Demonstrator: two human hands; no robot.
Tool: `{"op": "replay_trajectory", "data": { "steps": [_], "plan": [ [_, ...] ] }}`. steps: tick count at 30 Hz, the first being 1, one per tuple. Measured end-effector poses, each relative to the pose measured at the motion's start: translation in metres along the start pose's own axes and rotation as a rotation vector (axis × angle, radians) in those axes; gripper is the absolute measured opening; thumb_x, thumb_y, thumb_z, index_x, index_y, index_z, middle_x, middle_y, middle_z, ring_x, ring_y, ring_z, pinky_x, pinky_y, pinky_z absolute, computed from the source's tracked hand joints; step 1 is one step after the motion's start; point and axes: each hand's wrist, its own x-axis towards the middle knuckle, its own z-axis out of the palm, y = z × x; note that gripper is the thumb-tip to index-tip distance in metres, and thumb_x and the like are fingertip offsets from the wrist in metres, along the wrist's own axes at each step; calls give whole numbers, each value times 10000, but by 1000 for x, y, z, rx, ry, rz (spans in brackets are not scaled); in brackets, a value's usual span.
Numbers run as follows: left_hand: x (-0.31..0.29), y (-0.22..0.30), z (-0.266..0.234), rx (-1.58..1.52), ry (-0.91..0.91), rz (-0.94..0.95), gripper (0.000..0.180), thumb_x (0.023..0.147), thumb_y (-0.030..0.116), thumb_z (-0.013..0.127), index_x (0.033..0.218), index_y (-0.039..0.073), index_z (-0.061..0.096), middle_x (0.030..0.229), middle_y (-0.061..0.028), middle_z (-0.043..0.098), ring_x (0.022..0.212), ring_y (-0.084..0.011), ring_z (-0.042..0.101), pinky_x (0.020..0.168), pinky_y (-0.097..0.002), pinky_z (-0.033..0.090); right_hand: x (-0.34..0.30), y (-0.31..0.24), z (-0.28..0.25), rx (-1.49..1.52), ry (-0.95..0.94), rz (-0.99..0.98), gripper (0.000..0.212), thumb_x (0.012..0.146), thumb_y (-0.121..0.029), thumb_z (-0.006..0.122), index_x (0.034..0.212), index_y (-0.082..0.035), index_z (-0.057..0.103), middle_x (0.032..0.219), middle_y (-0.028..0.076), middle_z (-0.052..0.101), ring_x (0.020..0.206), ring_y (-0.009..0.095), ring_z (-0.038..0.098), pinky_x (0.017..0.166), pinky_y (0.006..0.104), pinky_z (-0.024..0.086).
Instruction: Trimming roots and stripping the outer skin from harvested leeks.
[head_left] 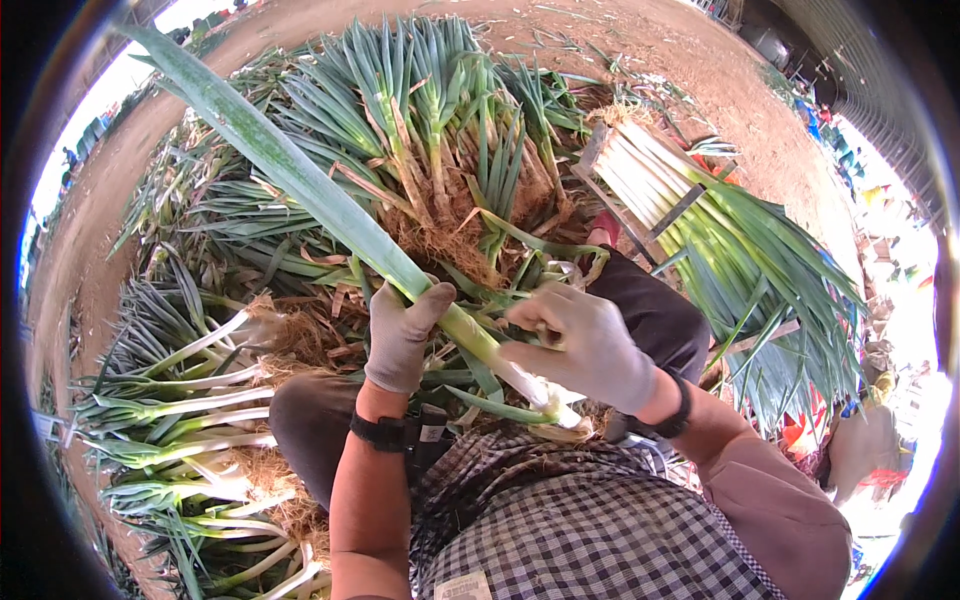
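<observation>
My left hand [402, 338], in a pale work glove, is closed round the middle of a large leek [310, 195]. The leek slants across my lap, its broad green leaf reaching to the upper left and its white root end close to my apron. Beside the lower stalk is my right hand [590, 350], also gloved, with its fingers curled. Anything pinched in those fingers is hidden. Loose peeled leaves [485, 375] lie under and around the stalk.
Untrimmed leeks with brown roots [440, 150] are heaped in front of me. Cleaned white-stemmed leeks [215, 420] lie in a row at left. To the right, a wooden rack [600, 190] holds a stack of leeks [690, 215]. Bare ground [640, 45] stretches beyond.
</observation>
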Motion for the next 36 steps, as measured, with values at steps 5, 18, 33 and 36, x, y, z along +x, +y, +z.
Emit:
{"op": "replay_trajectory", "data": {
  "steps": [5, 18, 33, 36],
  "plan": [
    [0, -3, -5, 11, -6, 123, 312, 769, 279, 713, 934, 34, 610, 813, -14, 582, 763, -115, 543, 702, -260, 433, 25, 3, 37, 280, -155, 242, 219, 763, -173, 751, 896, -19, 669, 752, 96, 627, 641, 185, 623, 583, 305, 487],
    [-6, 0, -11, -66, -161, 187, 219, 757, 49, 664, 964, 22, 597, 821, 10, 547, 722, -67, 498, 643, -215, 409, -75, 143, 10, -696, -30, 302, 187, 853, -222, 605, 812, -40, 592, 786, 130, 621, 636, 326, 632, 550, 430, 498],
    [-1, -42, 23, -605, 124, -128, 533, 836, 624, 617, 867, 112, 472, 685, -1, 467, 591, -150, 474, 643, -364, 446, -69, 42, 71, -166, -363, 47, 422, 815, -341, 722, 1018, -25, 531, 893, 168, 615, 756, 340, 645, 612, 411, 513],
    [12, -44, 9, -677, 271, -189, 501, 830, 631, 620, 832, 156, 461, 627, 54, 433, 531, -107, 403, 582, -300, 386, -56, 24, 61, -257, -372, -13, 398, 846, -398, 668, 885, -29, 525, 757, 135, 614, 603, 331, 632, 502, 413, 489]
  ]
}}
